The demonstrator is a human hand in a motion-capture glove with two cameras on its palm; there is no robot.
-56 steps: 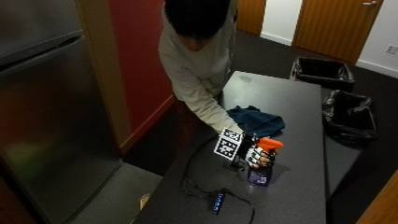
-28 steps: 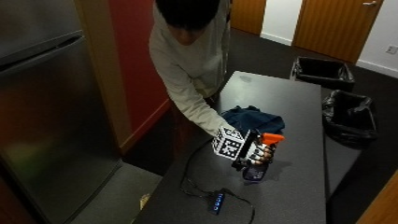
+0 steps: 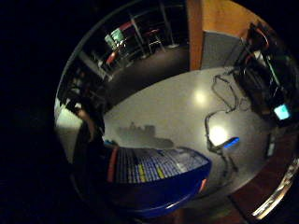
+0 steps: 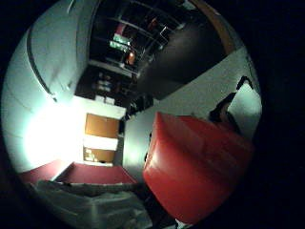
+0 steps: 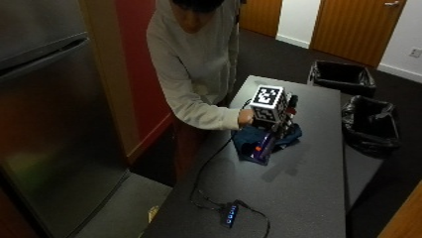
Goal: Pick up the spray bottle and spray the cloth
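In the outside view my gloved right hand [image 5: 282, 123] grips the spray bottle [image 5: 262, 147] by its neck, above the table. The bottle has a blue-purple body with an orange head and hangs tilted over the dark blue cloth [image 5: 294, 135]. The cloth lies crumpled on the grey table [image 5: 296, 198] just below the bottle. The little finger side palm view is filled by the bottle's blue labelled body [image 3: 154, 172], with the table [image 3: 187, 107] beyond it. Close against the palm in the thumb side view sits the orange-red spray head [image 4: 200, 162].
A small USB hub [image 5: 229, 215] with its black cable lies near the table's front edge. Two black-lined bins [image 5: 342, 77] [image 5: 370, 124] stand beyond the table's right side. A steel fridge [image 5: 39, 124] stands on the left.
The hand has lifted the bottle off the table's front part and carried it back over the cloth, tilting it. The person now stands more upright.
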